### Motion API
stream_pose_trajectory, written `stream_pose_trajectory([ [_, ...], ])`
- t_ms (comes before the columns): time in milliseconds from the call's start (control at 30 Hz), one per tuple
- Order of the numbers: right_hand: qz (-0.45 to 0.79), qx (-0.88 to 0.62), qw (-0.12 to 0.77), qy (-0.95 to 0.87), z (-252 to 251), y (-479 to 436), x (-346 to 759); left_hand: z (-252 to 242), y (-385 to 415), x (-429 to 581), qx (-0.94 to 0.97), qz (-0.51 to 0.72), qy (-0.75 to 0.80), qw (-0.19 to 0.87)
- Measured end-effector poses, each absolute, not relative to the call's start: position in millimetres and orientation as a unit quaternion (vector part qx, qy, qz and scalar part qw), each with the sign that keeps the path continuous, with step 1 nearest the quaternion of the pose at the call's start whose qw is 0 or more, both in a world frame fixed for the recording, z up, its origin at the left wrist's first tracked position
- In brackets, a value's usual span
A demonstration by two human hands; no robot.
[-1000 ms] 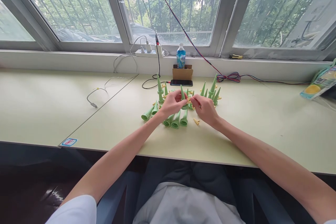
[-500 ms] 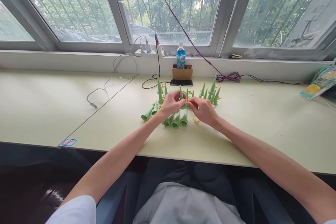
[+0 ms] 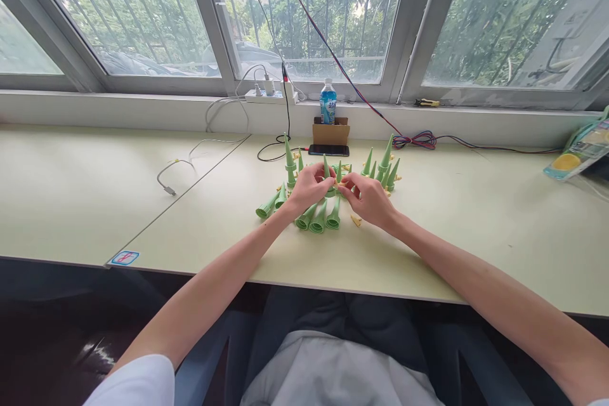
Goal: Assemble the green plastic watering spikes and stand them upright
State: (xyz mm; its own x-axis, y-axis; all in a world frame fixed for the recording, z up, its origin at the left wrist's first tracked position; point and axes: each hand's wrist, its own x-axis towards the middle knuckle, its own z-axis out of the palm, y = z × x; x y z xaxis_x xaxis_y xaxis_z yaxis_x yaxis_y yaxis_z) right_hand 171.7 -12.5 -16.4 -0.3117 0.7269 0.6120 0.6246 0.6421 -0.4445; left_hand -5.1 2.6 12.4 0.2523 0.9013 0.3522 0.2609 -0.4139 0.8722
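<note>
My left hand (image 3: 308,186) is closed round a green plastic watering spike (image 3: 326,167), its pointed end up. Against that spike's side, my right hand (image 3: 370,198) pinches a small yellow valve piece (image 3: 339,184), partly hidden by the fingertips. Several green spikes (image 3: 318,223) lie in front of the hands with their open threaded ends toward me. Other spikes stand upright in two groups, a right-hand cluster (image 3: 385,162) and a left-hand cluster (image 3: 289,162), some with yellow pieces attached. A loose yellow piece (image 3: 356,221) lies below my right hand.
Behind the spikes lies a black phone (image 3: 328,150) by a cardboard box (image 3: 330,133) and a blue-labelled bottle (image 3: 328,101). Cables (image 3: 419,139) coil at the back right. A white cable (image 3: 167,189) rests on the left, and a plastic package (image 3: 568,162) at the far right.
The held spike has tilted and shifted slightly left. My right fingers have loosened a little around the yellow valve piece, so more of it shows. The other things stay put.
</note>
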Motion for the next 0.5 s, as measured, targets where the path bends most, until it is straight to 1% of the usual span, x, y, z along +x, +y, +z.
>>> stream_pose_trajectory([
  [167, 0.054, -0.411, 0.406, -0.814, -18.9, -9.5, 172.5, 11.8, 3.4, -5.1, 0.713, 0.451, 0.411, 0.345],
  [367, 0.065, -0.447, 0.375, -0.81, -16.6, -10.1, 173.1, 11.9, 3.1, -5.2, 0.722, 0.442, 0.411, 0.338],
  [500, 0.066, -0.457, 0.372, -0.805, -16.0, -12.1, 172.3, 12.0, 3.5, -5.6, 0.722, 0.442, 0.414, 0.335],
])
